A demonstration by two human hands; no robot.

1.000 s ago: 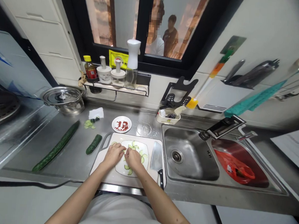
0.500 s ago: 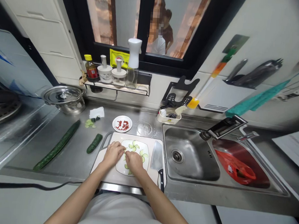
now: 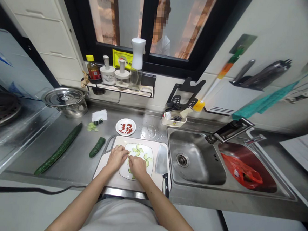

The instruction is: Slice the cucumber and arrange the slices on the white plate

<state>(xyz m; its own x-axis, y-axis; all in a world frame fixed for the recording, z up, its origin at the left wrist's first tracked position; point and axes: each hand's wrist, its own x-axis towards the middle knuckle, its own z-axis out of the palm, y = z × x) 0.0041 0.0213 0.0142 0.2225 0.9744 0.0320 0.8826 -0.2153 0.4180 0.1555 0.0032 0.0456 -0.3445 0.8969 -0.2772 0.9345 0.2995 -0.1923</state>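
A white square plate [image 3: 148, 151] lies on the pale cutting board [image 3: 109, 182], with thin cucumber slices [image 3: 138, 149] arranged on it in curved groups. Over the plate's left edge is my left hand [image 3: 117, 157], fingers bent together; whatever they pinch is too small to name. My right hand [image 3: 137, 166] is closed beside it over the plate's middle, its fingertips close to the left ones and their contents hidden. To the right of the plate, a cleaver [image 3: 162, 160] rests on the board. A small dish [image 3: 118, 123] of red pieces stands behind the board.
A cut cucumber [image 3: 97, 147], a long cucumber [image 3: 59, 150] and a steel pot [image 3: 74, 106] are at the left. At the right is a sink [image 3: 200, 168] with a red bag [image 3: 241, 171] in its second basin. Bottles stand on a wall shelf [image 3: 119, 88].
The darker-clothed figure visible in the window earlier is no longer seen. Both hands stay nearly in place over the plate.
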